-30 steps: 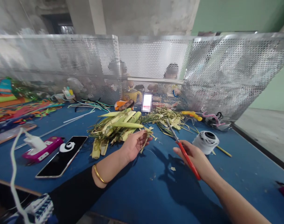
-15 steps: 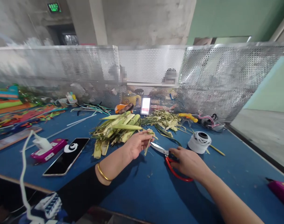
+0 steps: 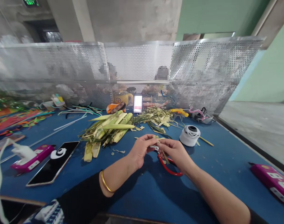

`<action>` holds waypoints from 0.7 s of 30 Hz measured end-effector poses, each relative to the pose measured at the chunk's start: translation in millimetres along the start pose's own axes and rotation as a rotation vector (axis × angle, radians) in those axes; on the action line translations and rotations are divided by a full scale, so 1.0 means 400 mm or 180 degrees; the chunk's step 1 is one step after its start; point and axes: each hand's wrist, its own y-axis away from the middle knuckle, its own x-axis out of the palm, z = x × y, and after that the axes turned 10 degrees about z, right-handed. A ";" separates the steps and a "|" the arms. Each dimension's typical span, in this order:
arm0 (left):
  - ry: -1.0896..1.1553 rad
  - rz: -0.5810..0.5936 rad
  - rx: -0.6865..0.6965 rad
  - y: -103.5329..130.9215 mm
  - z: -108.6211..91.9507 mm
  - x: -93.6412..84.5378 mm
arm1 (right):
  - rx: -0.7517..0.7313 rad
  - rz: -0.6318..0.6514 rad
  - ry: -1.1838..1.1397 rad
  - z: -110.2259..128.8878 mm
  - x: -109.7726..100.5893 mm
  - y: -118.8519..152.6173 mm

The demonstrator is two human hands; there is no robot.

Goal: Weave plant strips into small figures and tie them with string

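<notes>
Hands: since the earlier frame the right hand (image 3: 176,153) has swung in to meet the left hand (image 3: 140,151), fingertips practically together over the blue table (image 3: 138,202).
Husk pile (image 3: 109,129): far left of the hands, pale yellow-green, broad pieces on top, ragged stringy ends on the left.
Left grip: thumb and fingers pinching the strand; ideally this side stays steady as the anchor.
Husk strand (image 3: 164,155): between both sets of fingertips, thin, dull green, a tail dangling; looks fibrous, could split, so gentle, even tension.
Scissors (image 3: 166,170): red handles below the right hand; can't tell whether its fingers also bear them. Blades are best kept off fingertips.
Right grip: thumb and forefinger clamped on the strand too; short, close movements suit.
Thread spool (image 3: 190,138): white, far right, clear of both hands.
</notes>
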 end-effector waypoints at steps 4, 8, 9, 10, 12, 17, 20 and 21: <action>-0.0873 0.0084 0.0239 -0.003 -0.012 -0.012 | -0.0163 -0.0107 0.0794 -0.002 -0.003 0.006; -0.1154 0.0132 0.0305 -0.005 -0.012 -0.023 | -0.0763 -0.0096 0.1945 0.003 -0.005 0.018; -0.0996 0.0202 0.0140 -0.005 -0.011 -0.025 | -0.0963 -0.0036 0.2150 0.004 -0.005 0.020; -0.0787 0.0259 -0.0064 -0.005 -0.010 -0.027 | -0.1125 0.0020 0.2281 0.005 -0.005 0.021; -0.0288 0.0239 -0.0468 -0.007 -0.010 -0.029 | -0.1263 0.0088 0.2335 0.005 -0.006 0.020; 0.0684 -0.0018 -0.1006 -0.009 -0.013 -0.028 | -0.1072 0.0001 0.1986 -0.002 -0.008 0.014; 0.0554 0.0116 -0.0929 -0.007 -0.015 -0.030 | -0.0888 -0.0113 0.1895 -0.006 -0.007 0.013; 0.0405 0.0172 -0.0840 -0.007 -0.015 -0.031 | -0.0810 -0.0136 0.1872 -0.007 -0.006 0.012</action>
